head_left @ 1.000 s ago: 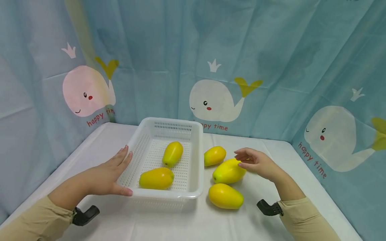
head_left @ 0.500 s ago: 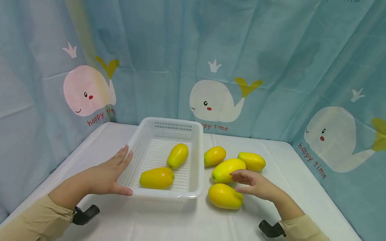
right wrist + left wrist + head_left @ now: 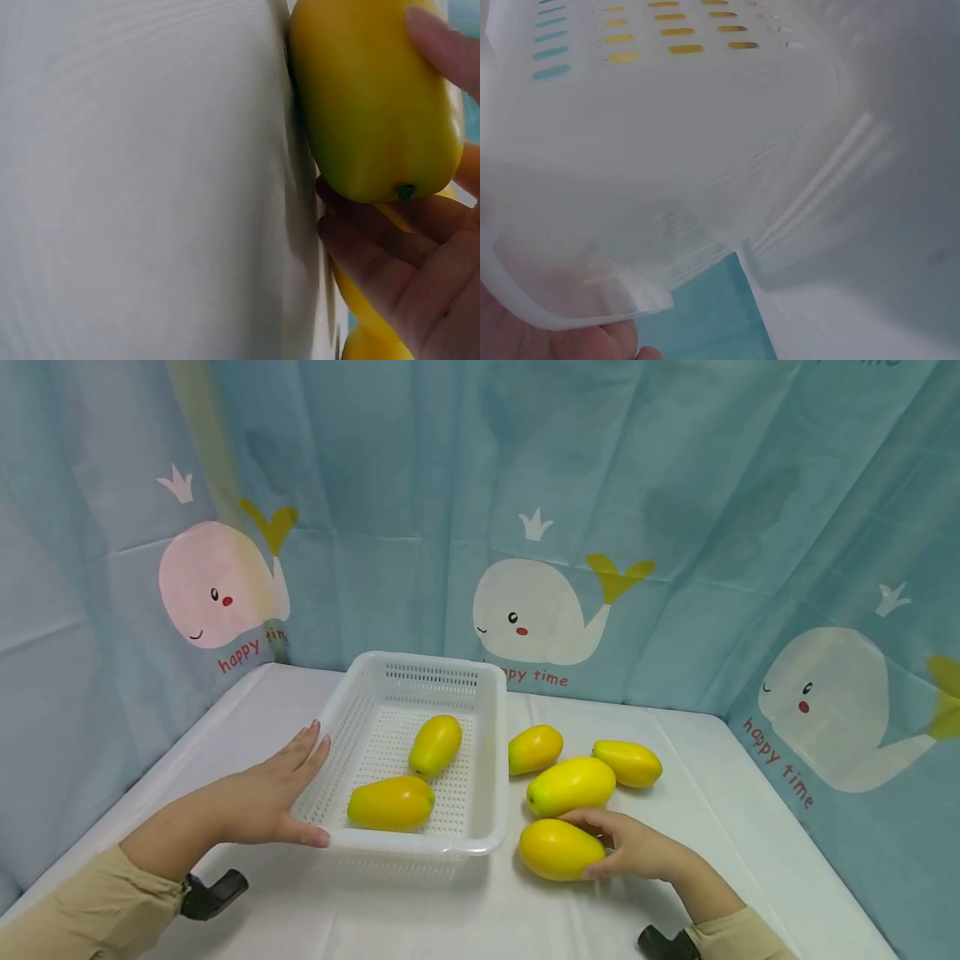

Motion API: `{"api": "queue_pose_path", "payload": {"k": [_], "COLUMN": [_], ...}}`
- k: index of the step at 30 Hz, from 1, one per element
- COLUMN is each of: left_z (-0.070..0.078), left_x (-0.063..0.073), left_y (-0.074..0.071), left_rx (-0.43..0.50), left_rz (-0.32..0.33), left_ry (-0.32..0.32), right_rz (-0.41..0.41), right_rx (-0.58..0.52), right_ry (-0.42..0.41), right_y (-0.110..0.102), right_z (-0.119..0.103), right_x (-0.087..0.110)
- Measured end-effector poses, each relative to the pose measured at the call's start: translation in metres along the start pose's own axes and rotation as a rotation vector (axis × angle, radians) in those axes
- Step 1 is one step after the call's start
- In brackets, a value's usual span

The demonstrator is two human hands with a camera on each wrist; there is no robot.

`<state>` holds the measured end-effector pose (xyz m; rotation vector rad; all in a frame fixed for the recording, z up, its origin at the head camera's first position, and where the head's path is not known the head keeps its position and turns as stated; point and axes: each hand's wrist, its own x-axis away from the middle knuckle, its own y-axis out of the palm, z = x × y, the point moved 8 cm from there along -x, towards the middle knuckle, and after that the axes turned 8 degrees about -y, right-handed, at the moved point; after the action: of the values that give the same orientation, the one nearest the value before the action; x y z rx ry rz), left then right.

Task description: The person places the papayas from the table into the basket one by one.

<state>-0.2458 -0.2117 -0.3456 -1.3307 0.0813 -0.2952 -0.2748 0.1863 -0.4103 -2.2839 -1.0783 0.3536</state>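
Head view above basket point(image 3: 420, 843), wrist views close

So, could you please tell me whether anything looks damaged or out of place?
Nothing stands out. The basket stands upright with two yellow fruits inside; four more fruits lie on the white cloth beside it. No damage shows. The left hand rests on the basket, and the right hand is around the nearest fruit.

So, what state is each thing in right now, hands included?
Basket: open-topped, two fruits inside.
Left hand: touching the basket.
Right hand: gripping the nearest fruit.
Nearest fruit: on its side, held.
Middle fruit: on its side, not held.
Rightmost fruit: likewise.
Back fruit: partly hidden by the basket.
Two basket fruits: lying down, not held.
Curtain: hanging, creased.
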Motion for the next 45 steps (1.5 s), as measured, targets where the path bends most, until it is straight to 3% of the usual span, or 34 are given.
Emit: {"api": "queue_pose_path", "payload": {"k": [17,25,33,45], "left_z": [0.000,0.000,-0.002,-0.002], "left_x": [0.000,0.000,0.000,-0.002], "left_y": [0.000,0.000,0.001,0.001], "left_rx": [0.005,-0.013,-0.016,-0.016], "left_rz": [0.002,0.024,0.022,0.017], "left_ry": [0.007,0.016,0.013,0.005], "right_rz": [0.002,0.014,0.044,0.068], "right_rx": [0.035,0.042,-0.025,-0.015], "right_ry": [0.090,0.057,-0.048,-0.059], "right_y": [0.002,-0.001,-0.006,-0.013], "right_z": [0.003,0.000,-0.009,-0.015], "right_x": [0.004,0.004,0.002,0.000]}}
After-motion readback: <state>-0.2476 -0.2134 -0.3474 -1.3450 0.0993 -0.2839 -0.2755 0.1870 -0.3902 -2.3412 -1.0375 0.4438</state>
